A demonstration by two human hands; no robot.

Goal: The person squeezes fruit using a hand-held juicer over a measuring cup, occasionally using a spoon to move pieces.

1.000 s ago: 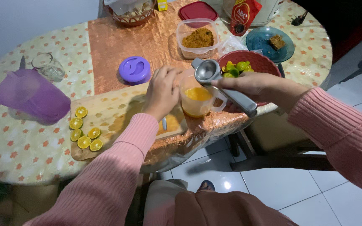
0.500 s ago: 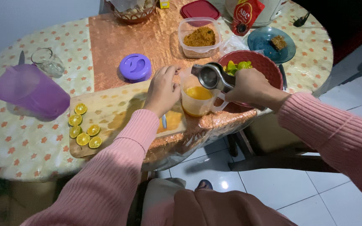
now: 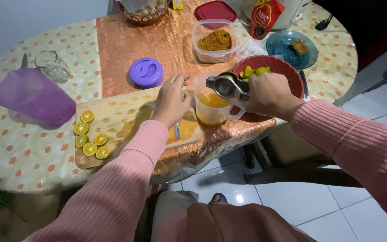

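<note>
White floor tiles lie below the round desk (image 3: pixel 23 152). Landmark: wooden cutting board (image 3: pixel 122 121) at the near edge. Halved citrus (image 3: pixel 90 136) lies on its left end. Left hand (image 3: pixel 172 99) rests curled on its right part. Just right, the right hand (image 3: pixel 267 92) grips a metal squeezer (image 3: pixel 225 85) closed over a plastic juice cup (image 3: pixel 211 110). Beyond, a purple lid (image 3: pixel 145 72).

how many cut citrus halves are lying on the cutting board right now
5 citrus halves, all cut side up at the left end of the cutting board: one at the top, two in the middle, two lowest near the front edge. Others may be hidden beneath the left hand.
</note>
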